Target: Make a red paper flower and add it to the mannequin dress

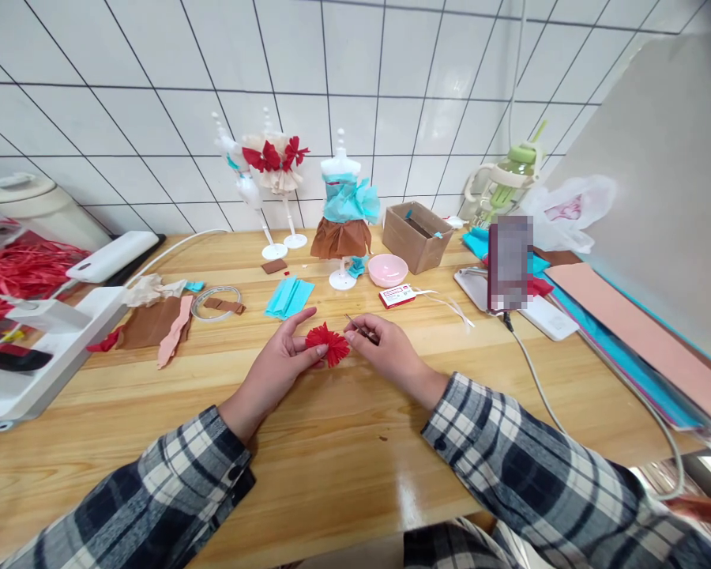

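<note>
My left hand point(278, 356) pinches a fringed red paper flower point(328, 343) between thumb and fingers, just above the wooden table. Close on its right, my right hand point(385, 348) is closed on a slim, dark metal tool point(370, 338). The tool's thin tip points up and to the left, beside the flower's edge; the fingers hide most of it, so its kind is unclear. Beyond my hands stands a small dress form point(342, 190) in a turquoise top and brown paper skirt. Folded turquoise paper point(290, 297) lies behind my left hand.
Two more dress forms point(281, 162) stand by the tiled wall. A pink bowl point(387, 270), cardboard box point(418, 235) and blurred phone point(509, 265) are to the right. Paper scraps point(154, 322), a tape roll point(217, 303) and a power strip point(65, 348) lie left.
</note>
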